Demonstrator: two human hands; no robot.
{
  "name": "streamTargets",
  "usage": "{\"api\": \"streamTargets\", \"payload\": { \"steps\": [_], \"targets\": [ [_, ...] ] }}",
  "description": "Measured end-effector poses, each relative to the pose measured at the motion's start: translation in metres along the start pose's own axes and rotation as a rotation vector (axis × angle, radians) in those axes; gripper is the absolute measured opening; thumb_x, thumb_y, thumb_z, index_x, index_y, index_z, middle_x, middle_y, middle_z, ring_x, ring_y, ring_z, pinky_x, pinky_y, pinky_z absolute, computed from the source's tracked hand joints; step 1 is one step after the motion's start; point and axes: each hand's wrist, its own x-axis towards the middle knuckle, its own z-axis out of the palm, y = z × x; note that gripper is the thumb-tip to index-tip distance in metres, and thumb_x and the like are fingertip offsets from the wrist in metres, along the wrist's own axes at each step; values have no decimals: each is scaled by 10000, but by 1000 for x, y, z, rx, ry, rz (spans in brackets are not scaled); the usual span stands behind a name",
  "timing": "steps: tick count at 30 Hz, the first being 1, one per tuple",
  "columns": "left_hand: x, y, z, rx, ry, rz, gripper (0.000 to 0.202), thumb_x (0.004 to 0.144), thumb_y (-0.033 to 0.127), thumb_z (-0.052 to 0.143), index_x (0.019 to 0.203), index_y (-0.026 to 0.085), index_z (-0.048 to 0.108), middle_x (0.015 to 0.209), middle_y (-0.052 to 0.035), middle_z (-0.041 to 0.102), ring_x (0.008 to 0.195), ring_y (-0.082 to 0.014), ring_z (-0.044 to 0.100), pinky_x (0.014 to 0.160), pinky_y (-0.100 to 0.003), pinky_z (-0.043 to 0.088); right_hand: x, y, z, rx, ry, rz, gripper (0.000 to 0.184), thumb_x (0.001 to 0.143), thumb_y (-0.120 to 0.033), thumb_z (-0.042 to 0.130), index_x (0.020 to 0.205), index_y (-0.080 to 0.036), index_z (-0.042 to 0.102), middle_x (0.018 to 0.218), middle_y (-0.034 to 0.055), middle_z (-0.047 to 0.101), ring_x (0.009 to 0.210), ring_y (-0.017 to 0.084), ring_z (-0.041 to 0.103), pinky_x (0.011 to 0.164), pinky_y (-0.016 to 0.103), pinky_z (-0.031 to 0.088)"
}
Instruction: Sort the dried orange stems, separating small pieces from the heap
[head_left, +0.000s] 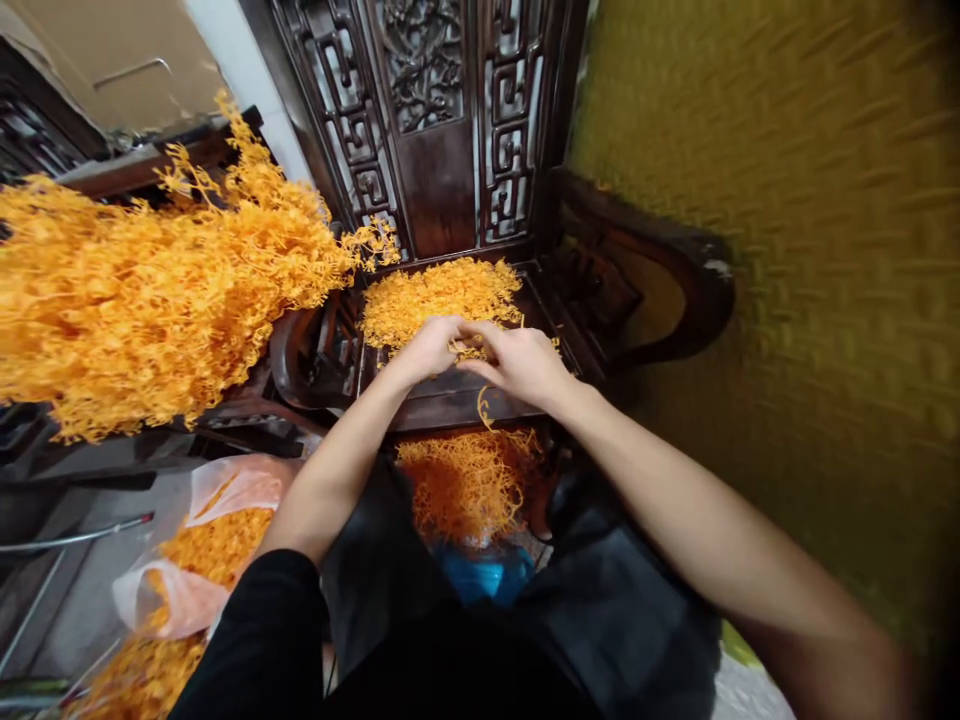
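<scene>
My left hand (433, 348) and my right hand (529, 365) meet over the seat of a dark carved wooden chair (439, 408). Their fingers are bent and closed around a small orange curly sprig (469, 348), mostly covered by the fingers. Just beyond the hands, a heap of short orange pieces (442, 292) spreads across the seat. Below the seat's front edge, between the knees, a bundle of thin orange branching strands (469, 480) rises above a blue container (487, 575). A single orange strand (484, 405) curls up by the seat edge under my right hand.
A large mass of orange branching sprigs (150, 290) fills the left side, reaching the chair's left arm. Lower left, an open plastic bag (244, 490) holds more orange pieces. The chair's right arm (667, 260) curves beside a yellow-brown textured surface (810, 250).
</scene>
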Motion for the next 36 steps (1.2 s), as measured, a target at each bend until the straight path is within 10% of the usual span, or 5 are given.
{"api": "streamTargets", "payload": {
  "steps": [9, 17, 26, 31, 36],
  "targets": [
    [-3, -41, -18, -187, 196, -366, 263, 769, 127, 716, 529, 155, 614, 615, -18, 567, 785, -181, 590, 809, -292, 472, -23, -67, 8, 126, 60, -541, 383, 1065, -275, 426, 830, -195, 718, 679, 28, 657, 622, 136, 544, 611, 297, 344],
    [-7, -83, -12, -479, 340, -580, 592, 819, 185, 734, 1397, 98, 642, 1296, -182, 708, 1015, -214, 709, 805, -298, 564, -24, -60, 17, 142, -771, -146, 183, 947, -279, 660, 872, -182, 795, 897, 87, 778, 832, 211, 719, 739, 292, 454],
    [-6, -103, -14, -560, 418, -644, 778, 798, 35, 633, 1550, 190, 509, 1564, -226, 537, 1418, -257, 581, 1046, -349, 538, -36, -68, 20, -39, -926, 73, 199, 921, -316, 713, 936, -175, 853, 919, 195, 790, 846, 319, 772, 670, 355, 503],
    [-18, -71, -14, -517, 318, -571, 390, 856, 172, 710, 1242, 123, 739, 1295, -173, 746, 1224, -239, 701, 1071, -378, 530, -32, -50, 16, 46, -829, 129, 85, 852, -238, 762, 869, -242, 844, 885, 103, 797, 787, 255, 745, 671, 326, 490],
    [-39, -5, -8, -855, -11, -325, 631, 977, 673, 532, 1234, 131, 725, 1109, -206, 792, 1019, -241, 774, 887, -360, 604, -12, -23, 3, 886, -180, 403, 323, 911, -381, 652, 1143, -171, 728, 894, 68, 743, 658, 145, 601, 593, 278, 434]
  ]
}}
